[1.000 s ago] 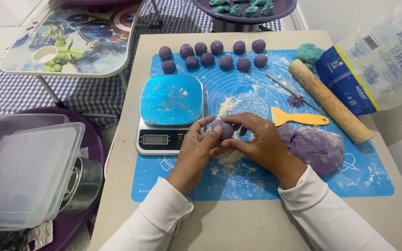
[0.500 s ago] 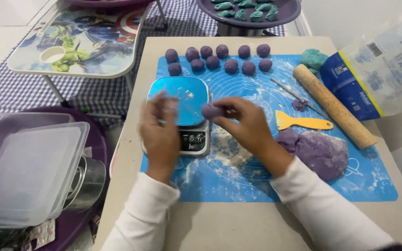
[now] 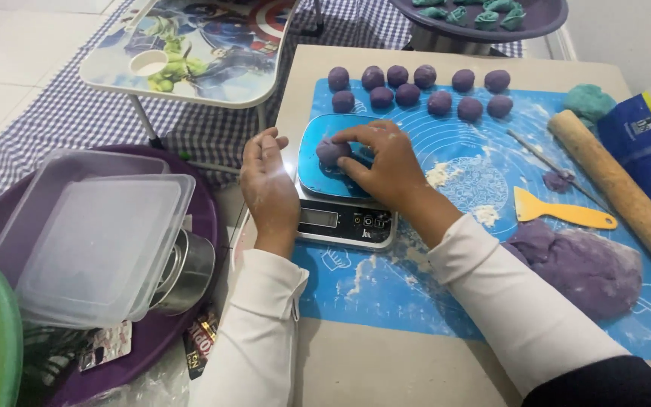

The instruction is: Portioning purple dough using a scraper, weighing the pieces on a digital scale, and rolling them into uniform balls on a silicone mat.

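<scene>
My right hand (image 3: 383, 163) rests over the blue platform of a small kitchen scale (image 3: 343, 216), its fingers closed around a purple dough ball (image 3: 331, 151) that sits on the platform. My left hand (image 3: 267, 188) hovers beside the scale's left edge, floury, fingers loosely curled, holding nothing. Several rolled purple dough balls (image 3: 408, 94) lie in two rows at the far end of the blue silicone mat (image 3: 416, 294). A large lump of purple dough (image 3: 585, 267) lies at the right of the mat.
A yellow scraper (image 3: 559, 212), a wooden rolling pin (image 3: 618, 188), a teal dough lump (image 3: 588, 102) and a blue flour bag (image 3: 646, 147) lie at the right. Clear plastic containers (image 3: 99, 234) on a purple tray sit to the left. A small printed folding table (image 3: 201, 45) stands beyond.
My right hand carried the dough ball from in front of me over to the scale and set it on the platform. My left hand drew back to the scale's left side.
</scene>
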